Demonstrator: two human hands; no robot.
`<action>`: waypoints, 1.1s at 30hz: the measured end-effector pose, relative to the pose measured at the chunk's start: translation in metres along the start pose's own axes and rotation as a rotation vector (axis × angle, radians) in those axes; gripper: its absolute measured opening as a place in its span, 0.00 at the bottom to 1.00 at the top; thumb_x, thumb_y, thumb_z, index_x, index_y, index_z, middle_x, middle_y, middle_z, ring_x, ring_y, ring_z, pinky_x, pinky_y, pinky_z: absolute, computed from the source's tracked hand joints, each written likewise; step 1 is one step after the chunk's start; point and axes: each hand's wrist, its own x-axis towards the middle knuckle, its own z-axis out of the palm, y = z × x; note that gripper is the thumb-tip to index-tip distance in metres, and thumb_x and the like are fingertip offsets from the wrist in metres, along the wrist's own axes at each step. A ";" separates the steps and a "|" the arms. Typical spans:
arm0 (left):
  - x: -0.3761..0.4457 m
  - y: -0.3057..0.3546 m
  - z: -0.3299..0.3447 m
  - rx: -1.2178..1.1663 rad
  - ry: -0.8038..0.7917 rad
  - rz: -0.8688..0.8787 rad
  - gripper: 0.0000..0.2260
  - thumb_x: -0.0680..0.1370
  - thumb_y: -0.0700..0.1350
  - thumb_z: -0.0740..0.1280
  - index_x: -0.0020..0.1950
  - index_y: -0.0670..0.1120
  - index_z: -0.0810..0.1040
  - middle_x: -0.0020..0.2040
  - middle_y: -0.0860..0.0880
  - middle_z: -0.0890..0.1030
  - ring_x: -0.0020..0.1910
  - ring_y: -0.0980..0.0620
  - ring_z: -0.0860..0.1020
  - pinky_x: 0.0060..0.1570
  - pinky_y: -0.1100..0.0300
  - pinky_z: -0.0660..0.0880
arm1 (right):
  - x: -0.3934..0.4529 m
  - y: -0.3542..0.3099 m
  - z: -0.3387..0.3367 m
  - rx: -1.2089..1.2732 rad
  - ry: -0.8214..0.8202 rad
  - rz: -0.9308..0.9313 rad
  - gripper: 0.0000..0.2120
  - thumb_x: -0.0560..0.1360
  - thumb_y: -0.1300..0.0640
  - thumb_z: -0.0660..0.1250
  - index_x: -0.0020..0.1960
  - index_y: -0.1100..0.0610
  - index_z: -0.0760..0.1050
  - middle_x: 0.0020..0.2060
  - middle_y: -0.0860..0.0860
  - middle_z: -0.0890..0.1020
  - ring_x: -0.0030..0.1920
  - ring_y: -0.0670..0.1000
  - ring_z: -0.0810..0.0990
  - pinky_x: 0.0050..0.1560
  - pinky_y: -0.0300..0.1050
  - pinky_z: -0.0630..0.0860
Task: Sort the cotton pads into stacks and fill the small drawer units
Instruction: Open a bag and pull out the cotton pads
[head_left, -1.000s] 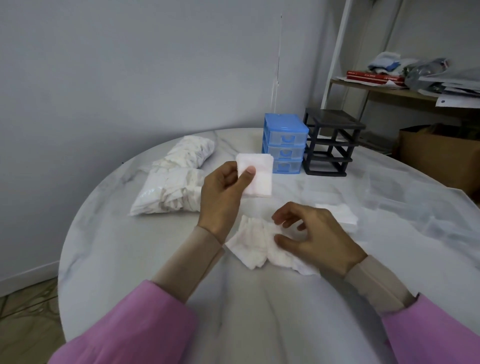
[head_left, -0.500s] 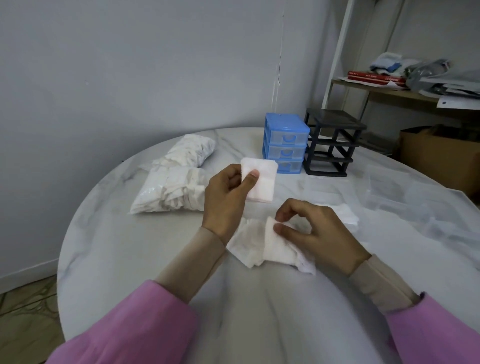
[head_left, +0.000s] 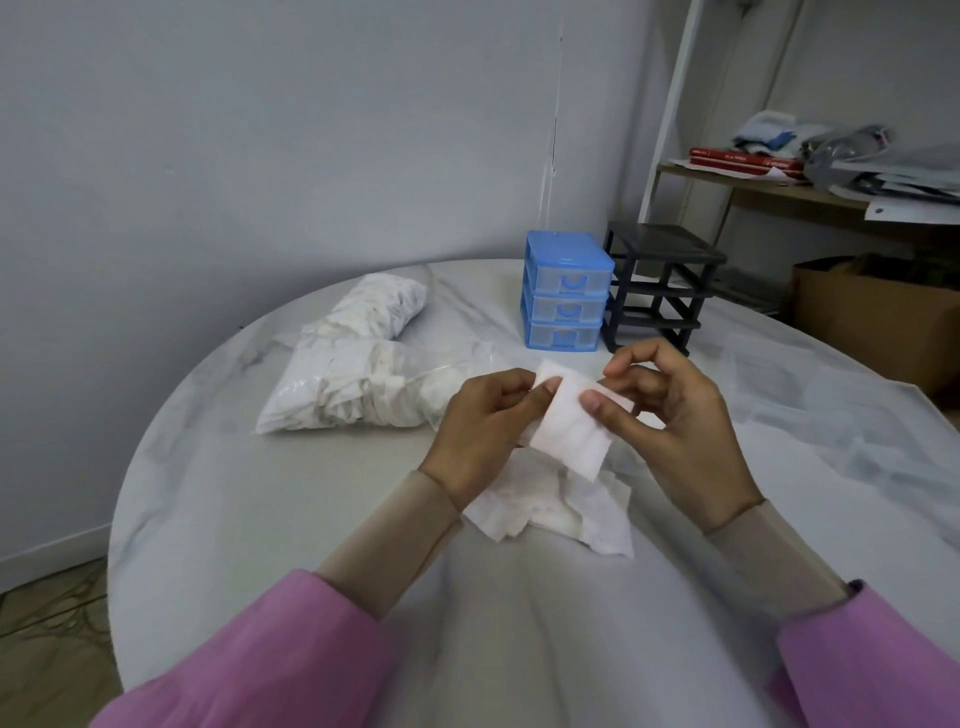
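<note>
At a round marble counter (head_left: 260, 519), a person in pink sleeves builds a stack of cotton pads (head_left: 569, 428) w/ both hands, held just above the surface. Left hand (head_left: 480, 431) grips the stack's left edge, thumb on top, fingers curled behind. Right hand (head_left: 680, 421) pinches the right edge btwn thumb and fingers; whether it holds one fresh pad or the stack itself can't be told.

Directly below the hands, a loose heap of unsorted pads (head_left: 561, 512) lies on the counter. To the left, two clear bags of pads (head_left: 363, 379) lie side by side, touching. At the far edge stands the blue drawer unit (head_left: 566, 291), three drawers all closed, w/ an empty black frame (head_left: 660, 291) right beside it. Clear drawers appear to lie on the counter at right, but too faint to confirm.

Step in hand, by the look of it: sorting, i.e. squaring pads into a stack. Filling hasn't begun. Next move likely calls for aligning the edges, then the right hand letting go and reaching down to the heap for another pad, w/ the left holding the stack firm so nothing fans out.
</note>
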 end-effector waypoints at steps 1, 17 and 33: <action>0.000 0.001 0.001 -0.020 -0.003 -0.018 0.10 0.78 0.46 0.63 0.40 0.46 0.79 0.32 0.54 0.78 0.34 0.60 0.75 0.36 0.65 0.74 | 0.000 0.001 0.000 -0.017 0.009 -0.004 0.11 0.65 0.49 0.70 0.44 0.49 0.70 0.35 0.41 0.81 0.38 0.43 0.78 0.42 0.37 0.72; -0.006 0.008 0.006 -0.111 -0.099 -0.082 0.12 0.79 0.48 0.61 0.41 0.46 0.79 0.35 0.52 0.79 0.37 0.57 0.77 0.36 0.67 0.75 | -0.003 0.000 0.003 -0.061 0.134 -0.013 0.10 0.67 0.58 0.74 0.41 0.51 0.73 0.34 0.42 0.80 0.34 0.40 0.74 0.36 0.29 0.68; 0.001 -0.004 -0.004 0.135 0.313 0.130 0.18 0.76 0.41 0.67 0.28 0.51 0.66 0.21 0.57 0.66 0.24 0.60 0.65 0.29 0.69 0.60 | -0.006 0.009 -0.007 -0.645 -0.551 0.084 0.14 0.69 0.59 0.70 0.54 0.53 0.75 0.49 0.48 0.79 0.50 0.45 0.76 0.54 0.40 0.74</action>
